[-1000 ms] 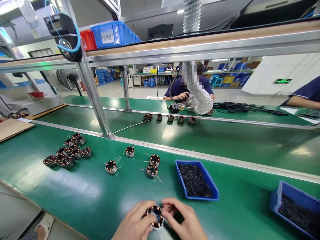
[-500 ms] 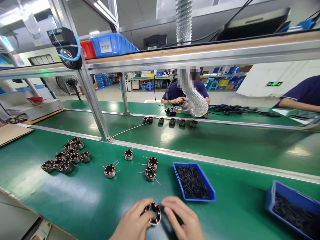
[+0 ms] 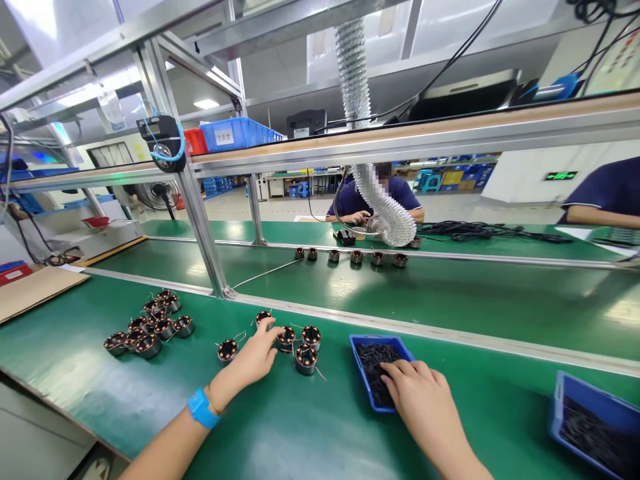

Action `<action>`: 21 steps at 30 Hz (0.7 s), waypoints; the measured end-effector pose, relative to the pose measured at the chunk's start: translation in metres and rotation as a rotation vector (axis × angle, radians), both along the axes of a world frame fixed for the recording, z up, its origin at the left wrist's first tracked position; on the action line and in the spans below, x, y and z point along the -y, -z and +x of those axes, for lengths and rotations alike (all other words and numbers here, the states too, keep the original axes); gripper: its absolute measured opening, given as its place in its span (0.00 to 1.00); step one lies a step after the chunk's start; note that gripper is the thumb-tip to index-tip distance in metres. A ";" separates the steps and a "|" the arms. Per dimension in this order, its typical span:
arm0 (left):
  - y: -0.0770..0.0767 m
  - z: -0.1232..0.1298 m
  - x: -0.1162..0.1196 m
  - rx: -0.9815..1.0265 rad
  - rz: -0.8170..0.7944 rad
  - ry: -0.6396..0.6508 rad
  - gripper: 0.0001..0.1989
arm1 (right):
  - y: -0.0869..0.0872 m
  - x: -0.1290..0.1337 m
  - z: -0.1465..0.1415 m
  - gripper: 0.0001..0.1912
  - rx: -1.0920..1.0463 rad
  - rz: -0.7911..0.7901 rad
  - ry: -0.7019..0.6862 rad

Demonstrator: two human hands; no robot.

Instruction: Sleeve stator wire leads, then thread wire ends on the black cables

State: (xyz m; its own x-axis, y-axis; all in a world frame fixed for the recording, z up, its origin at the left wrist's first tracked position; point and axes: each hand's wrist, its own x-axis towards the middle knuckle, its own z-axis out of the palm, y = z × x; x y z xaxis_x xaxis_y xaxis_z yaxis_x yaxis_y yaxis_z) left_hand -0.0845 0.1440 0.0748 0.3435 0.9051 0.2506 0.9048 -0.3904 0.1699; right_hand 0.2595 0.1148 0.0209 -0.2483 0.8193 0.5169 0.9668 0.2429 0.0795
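Green surface on the line, copper-wound coils scattered across it with a cluster off to the left! Left hand is open, fingers just beside the nearest coil and holding nothing, while the right hand curls into a blue tray of black pins, its grip impossible to tell.

Motor stators show glossy copper windings on metal; the blue plastic tray looks smooth.
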 end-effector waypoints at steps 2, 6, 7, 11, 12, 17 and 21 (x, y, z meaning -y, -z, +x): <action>-0.009 -0.005 -0.009 -0.002 0.039 -0.048 0.23 | -0.005 -0.002 -0.003 0.10 0.025 -0.024 -0.001; -0.020 -0.012 -0.025 -0.042 0.056 -0.128 0.10 | -0.011 -0.004 -0.005 0.12 0.030 -0.004 0.003; -0.021 -0.013 -0.026 -0.051 0.042 -0.124 0.08 | -0.011 -0.004 -0.005 0.13 0.013 0.010 -0.001; -0.016 -0.013 -0.008 -0.062 -0.003 -0.104 0.09 | -0.010 -0.002 -0.004 0.18 -0.162 0.035 -0.089; -0.014 -0.012 0.003 -0.061 -0.013 -0.097 0.08 | -0.011 -0.001 -0.004 0.19 -0.223 0.032 -0.117; 0.009 -0.008 0.074 -0.001 0.072 0.052 0.11 | -0.023 0.008 -0.005 0.23 -0.495 -0.038 -0.090; 0.019 0.010 0.114 0.104 0.077 0.224 0.15 | -0.026 0.005 -0.002 0.21 -0.716 -0.110 -0.037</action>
